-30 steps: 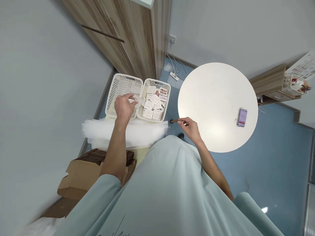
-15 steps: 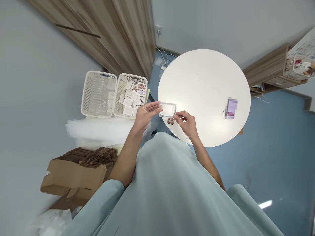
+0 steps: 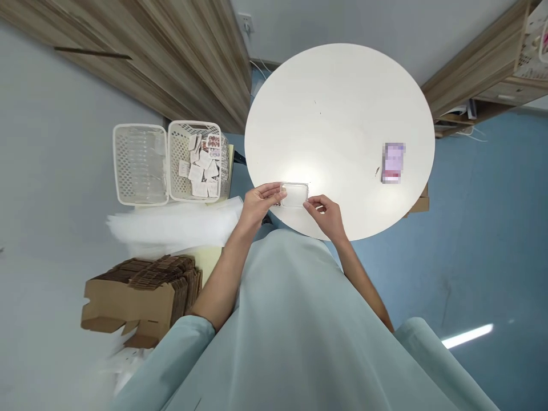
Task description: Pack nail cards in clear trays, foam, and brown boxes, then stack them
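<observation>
A small, clear, rectangular plastic box [image 3: 294, 194] with rounded corners sits between both hands over the near edge of the round, smooth white table [image 3: 342, 114]. Its long axis runs left to right, parallel to that near edge, and its broad flat face is turned up toward the camera. The left hand [image 3: 259, 202] pinches the box's left short end between thumb and fingertips; the right hand [image 3: 326, 212] closes thumb and forefinger on the right short end, the other fingers curled beneath. The box is glossy and see-through, so the table's bright sheen shows through it. Left of the table, two cream-coloured perforated plastic baskets stand side by side: the farther left basket [image 3: 139, 164] holds clear transparent pieces, and the basket nearer the table [image 3: 197, 161] holds small white packets and a few darker cards. In front of the baskets lies a stack of thin, frosted white foam sheets [image 3: 171, 225], and nearer than that a pile of flattened brown corrugated cardboard [image 3: 141, 291]. On the table's right part lies a small purple rectangular item [image 3: 393, 162], blurred beyond telling.
</observation>
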The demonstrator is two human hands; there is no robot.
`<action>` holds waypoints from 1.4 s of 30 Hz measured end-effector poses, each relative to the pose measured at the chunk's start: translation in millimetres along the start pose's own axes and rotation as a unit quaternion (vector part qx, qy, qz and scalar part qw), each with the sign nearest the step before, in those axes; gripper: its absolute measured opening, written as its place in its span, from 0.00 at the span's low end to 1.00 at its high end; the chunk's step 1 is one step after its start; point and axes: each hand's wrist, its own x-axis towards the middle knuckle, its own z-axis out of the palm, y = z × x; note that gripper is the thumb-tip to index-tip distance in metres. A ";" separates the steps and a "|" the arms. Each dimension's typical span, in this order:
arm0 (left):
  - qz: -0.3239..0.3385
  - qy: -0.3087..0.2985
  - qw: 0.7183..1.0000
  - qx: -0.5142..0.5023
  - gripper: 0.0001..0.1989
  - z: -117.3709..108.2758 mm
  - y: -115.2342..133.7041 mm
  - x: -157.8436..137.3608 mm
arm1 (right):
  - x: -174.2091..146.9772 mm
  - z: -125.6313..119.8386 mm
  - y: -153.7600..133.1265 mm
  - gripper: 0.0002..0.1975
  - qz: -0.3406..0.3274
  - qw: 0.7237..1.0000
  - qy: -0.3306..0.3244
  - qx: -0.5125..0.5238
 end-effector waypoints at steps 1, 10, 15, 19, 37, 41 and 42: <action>0.002 0.008 1.000 0.000 0.31 6.0 -4.9 -1.3 | -2.1 -1.7 2.3 0.16 -0.004 1.000 0.014 -0.009; 0.031 0.095 0.995 -0.007 0.28 58.5 -53.6 -15.9 | -14.9 11.8 16.6 0.25 -0.075 0.977 0.095 -0.176; 0.015 0.098 0.995 -0.009 0.28 72.5 -56.5 -27.4 | -11.9 15.1 27.6 0.24 -0.050 0.976 0.082 -0.195; 0.006 0.054 0.998 -0.013 0.31 73.0 -53.8 -29.4 | -9.3 4.3 33.5 0.24 -0.020 0.988 0.061 -0.140; -0.070 -0.198 0.977 0.022 0.51 38.5 -36.7 -21.3 | -18.4 -49.0 32.4 0.27 0.104 0.968 -0.183 0.139; -0.075 -0.187 0.979 0.029 0.49 36.7 -44.4 -24.4 | -21.3 -49.9 36.4 0.26 0.105 0.969 -0.185 0.125; -0.076 -0.186 0.979 0.028 0.49 36.3 -46.3 -25.2 | -22.1 -49.9 37.2 0.26 0.106 0.969 -0.186 0.123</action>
